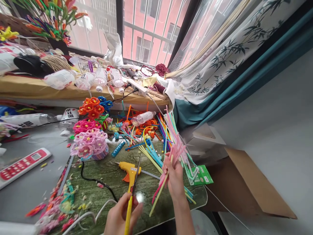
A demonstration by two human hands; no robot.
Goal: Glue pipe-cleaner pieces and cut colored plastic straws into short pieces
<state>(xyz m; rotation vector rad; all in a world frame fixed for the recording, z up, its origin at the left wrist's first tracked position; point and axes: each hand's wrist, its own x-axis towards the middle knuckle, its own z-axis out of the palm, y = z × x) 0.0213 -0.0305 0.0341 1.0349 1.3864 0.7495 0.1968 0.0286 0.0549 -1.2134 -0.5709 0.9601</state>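
My left hand [122,213] is closed around a yellow-handled tool [129,212] with a long, thin dark tip pointing up and away; its exact kind is unclear. That tip crosses in front of a yellow glue gun [128,169] lying on the green tabletop, a glue stick sticking out of its back. Over at the right, my right hand [174,174] grips a bundle of pink pipe cleaners [176,150], with a pale yellow one [156,200] slanting down beside them. Loose yellow and blue pipe cleaners [153,155] lie just behind this hand.
Pipe-cleaner flowers in pink [89,143] and orange [91,107] stand at the table's back left. A plastic bottle [143,118] lies among scraps. A green package [201,175] sits at the right edge, near a cardboard box [256,182]. A black cord [97,180] curves across the tabletop.
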